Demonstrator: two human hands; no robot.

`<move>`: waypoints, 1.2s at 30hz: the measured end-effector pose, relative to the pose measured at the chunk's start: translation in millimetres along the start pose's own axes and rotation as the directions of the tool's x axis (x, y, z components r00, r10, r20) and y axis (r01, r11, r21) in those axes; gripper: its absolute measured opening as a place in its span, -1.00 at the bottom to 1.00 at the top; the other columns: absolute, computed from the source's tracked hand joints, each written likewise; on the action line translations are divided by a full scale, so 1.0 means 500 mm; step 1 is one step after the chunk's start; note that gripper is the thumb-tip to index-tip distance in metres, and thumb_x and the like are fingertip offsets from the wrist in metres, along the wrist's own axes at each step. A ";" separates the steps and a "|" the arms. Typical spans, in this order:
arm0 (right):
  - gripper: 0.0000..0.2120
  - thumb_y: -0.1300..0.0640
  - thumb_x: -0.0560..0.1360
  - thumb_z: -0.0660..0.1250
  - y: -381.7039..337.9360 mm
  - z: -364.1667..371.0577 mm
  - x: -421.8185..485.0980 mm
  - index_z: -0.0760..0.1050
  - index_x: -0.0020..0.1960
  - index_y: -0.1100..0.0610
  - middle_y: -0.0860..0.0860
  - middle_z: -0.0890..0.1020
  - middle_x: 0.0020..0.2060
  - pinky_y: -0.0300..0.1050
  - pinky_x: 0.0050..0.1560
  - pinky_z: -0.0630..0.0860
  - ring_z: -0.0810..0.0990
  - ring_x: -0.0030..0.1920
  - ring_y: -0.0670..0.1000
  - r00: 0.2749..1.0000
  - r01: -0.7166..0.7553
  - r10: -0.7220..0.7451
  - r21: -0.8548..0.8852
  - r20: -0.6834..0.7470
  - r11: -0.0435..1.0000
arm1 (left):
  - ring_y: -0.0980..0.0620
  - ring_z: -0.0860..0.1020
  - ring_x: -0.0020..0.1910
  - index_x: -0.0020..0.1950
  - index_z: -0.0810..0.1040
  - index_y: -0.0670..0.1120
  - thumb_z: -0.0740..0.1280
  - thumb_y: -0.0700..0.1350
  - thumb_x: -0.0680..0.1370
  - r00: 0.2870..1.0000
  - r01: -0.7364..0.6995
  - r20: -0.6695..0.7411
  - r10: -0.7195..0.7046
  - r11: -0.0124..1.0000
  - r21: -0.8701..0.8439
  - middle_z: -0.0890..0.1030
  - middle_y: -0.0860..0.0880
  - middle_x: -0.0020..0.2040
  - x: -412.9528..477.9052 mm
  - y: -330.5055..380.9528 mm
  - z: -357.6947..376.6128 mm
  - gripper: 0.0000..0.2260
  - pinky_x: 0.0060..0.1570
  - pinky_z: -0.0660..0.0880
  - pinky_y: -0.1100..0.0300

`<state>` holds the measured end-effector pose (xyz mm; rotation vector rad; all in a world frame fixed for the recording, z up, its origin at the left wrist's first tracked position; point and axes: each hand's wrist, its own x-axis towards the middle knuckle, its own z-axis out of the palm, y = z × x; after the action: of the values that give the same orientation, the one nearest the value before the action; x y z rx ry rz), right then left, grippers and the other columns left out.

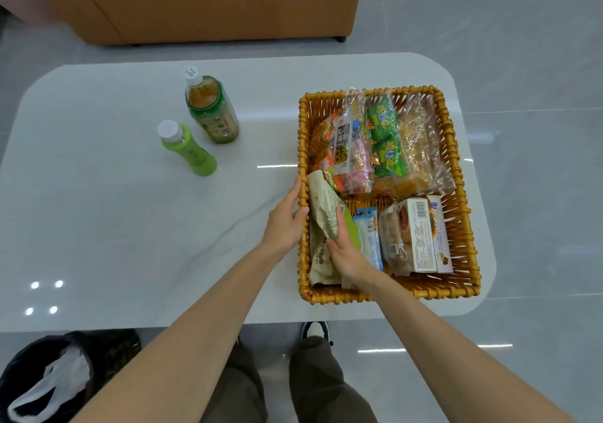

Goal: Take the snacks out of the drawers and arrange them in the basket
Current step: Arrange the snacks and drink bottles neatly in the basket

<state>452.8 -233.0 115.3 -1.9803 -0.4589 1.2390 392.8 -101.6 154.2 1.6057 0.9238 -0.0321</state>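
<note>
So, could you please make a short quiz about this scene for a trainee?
1. True or false: the tea bottle lies inside the basket.
2. Fill in: the left hand touches the basket's ___ side.
3. The right hand grips: A. the beige packet; B. a spoon; C. a cup.
Key: 1 false, it stands on the table; 2 left; 3 A.
</note>
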 end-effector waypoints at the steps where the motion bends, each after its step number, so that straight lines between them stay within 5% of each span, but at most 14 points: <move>1: -0.33 0.26 0.64 0.04 0.001 -0.008 0.000 -0.30 0.53 -0.11 0.00 -0.11 0.56 0.11 0.53 0.00 -0.08 0.55 0.05 0.999 -0.023 0.023 0.025 0.027 0.999 | 0.05 0.29 0.45 0.56 0.06 0.12 0.13 -0.21 0.66 1.000 0.014 0.013 -0.014 1.000 -0.001 0.23 0.06 0.52 -0.002 0.004 -0.001 -0.48 0.30 0.44 -0.03; 6: -0.32 0.32 0.57 0.15 -0.018 -0.055 -0.038 -0.04 0.57 -0.06 -0.04 0.27 0.46 0.00 0.34 0.40 0.39 0.36 0.05 0.994 -0.104 0.105 0.103 -0.001 0.989 | 0.08 0.21 0.49 0.57 0.06 0.11 0.11 -0.14 0.67 0.998 0.036 0.048 -0.038 0.998 0.043 0.20 0.09 0.54 -0.030 0.024 -0.010 -0.51 0.41 0.30 0.11; 9: -0.44 0.29 0.59 0.14 -0.046 -0.071 -0.079 0.14 0.54 0.00 -0.05 0.43 0.30 -0.12 -0.05 0.55 0.59 0.10 0.09 0.989 -0.106 0.109 0.037 -0.101 0.994 | 0.09 0.22 0.48 0.57 0.08 0.06 0.11 -0.13 0.67 0.999 0.046 0.025 -0.047 0.997 0.064 0.20 0.08 0.53 -0.062 0.039 -0.023 -0.53 0.21 0.23 0.39; 11: -0.48 0.27 0.59 0.14 -0.067 -0.079 -0.101 0.19 0.52 0.02 0.00 0.43 0.36 -0.28 -0.25 0.50 0.60 -0.07 0.00 0.989 -0.058 0.054 -0.026 -0.139 0.998 | 0.07 0.25 0.47 0.57 0.07 0.05 0.10 -0.12 0.67 0.998 0.061 0.003 -0.061 0.996 0.066 0.19 0.05 0.54 -0.085 0.048 -0.041 -0.53 0.21 0.24 0.37; 14: -0.53 0.26 0.60 0.14 -0.117 -0.087 -0.129 0.25 0.49 0.05 -0.03 0.37 0.43 -0.20 -0.05 0.49 0.57 0.14 0.08 0.986 0.006 -0.023 -0.103 -0.166 0.995 | 0.02 0.28 0.46 0.57 0.08 0.06 0.11 -0.12 0.67 0.998 0.053 -0.030 -0.051 0.996 0.077 0.20 0.02 0.54 -0.121 0.065 -0.077 -0.53 0.35 0.25 0.20; 19: -0.59 0.26 0.61 0.13 -0.215 -0.075 -0.153 0.34 0.43 0.06 -0.04 0.46 0.35 -0.40 -0.21 0.45 0.49 0.04 -0.14 0.979 0.122 -0.140 -0.122 -0.149 0.985 | 0.00 0.37 0.41 0.56 0.11 0.07 0.13 -0.11 0.67 0.993 0.038 -0.112 -0.031 0.997 0.061 0.25 0.02 0.52 -0.178 0.080 -0.163 -0.53 0.28 0.31 0.20; 23: -0.60 0.28 0.59 0.14 -0.296 -0.038 -0.144 0.38 0.41 0.08 -0.03 0.49 0.31 -0.24 0.16 0.46 0.50 0.21 -0.04 0.968 0.218 -0.233 -0.150 -0.096 0.964 | 0.00 0.40 0.37 0.55 0.15 0.07 0.15 -0.11 0.66 0.977 0.042 -0.208 -0.035 0.999 0.030 0.30 0.02 0.49 -0.205 0.080 -0.254 -0.54 0.19 0.33 0.24; 26: -0.60 0.29 0.58 0.15 -0.371 0.005 -0.113 0.39 0.39 0.08 -0.04 0.49 0.28 -0.37 0.02 0.42 0.49 0.12 -0.10 0.957 0.267 -0.281 -0.156 -0.070 0.951 | -0.01 0.43 0.34 0.54 0.18 0.04 0.16 -0.12 0.65 0.955 0.037 -0.296 -0.030 0.999 0.017 0.33 0.00 0.47 -0.206 0.079 -0.339 -0.55 0.15 0.36 0.24; 30: -0.61 0.27 0.58 0.17 -0.463 0.065 -0.043 0.39 0.37 0.05 -0.06 0.50 0.29 -0.19 0.10 0.46 0.52 0.07 -0.08 0.938 0.319 -0.340 -0.213 -0.066 0.923 | -0.01 0.46 0.29 0.53 0.21 0.03 0.21 -0.13 0.64 0.931 0.037 -0.363 -0.037 0.999 -0.009 0.35 -0.02 0.45 -0.160 0.069 -0.446 -0.54 0.09 0.38 0.24; 36: -0.59 0.25 0.59 0.18 -0.554 0.124 0.115 0.32 0.42 0.03 0.00 0.40 0.36 -0.25 0.06 0.41 0.47 0.05 -0.09 0.944 0.258 -0.305 -0.299 -0.125 0.919 | -0.06 0.44 0.31 0.51 0.24 0.04 0.34 -0.04 0.57 0.955 0.056 -0.295 -0.028 0.995 0.087 0.36 -0.04 0.43 -0.008 0.056 -0.543 -0.46 0.24 0.41 0.12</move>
<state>448.2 11.4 270.9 -2.1383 -0.8402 0.8527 281.5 126.2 254.7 1.7075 1.2011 0.1396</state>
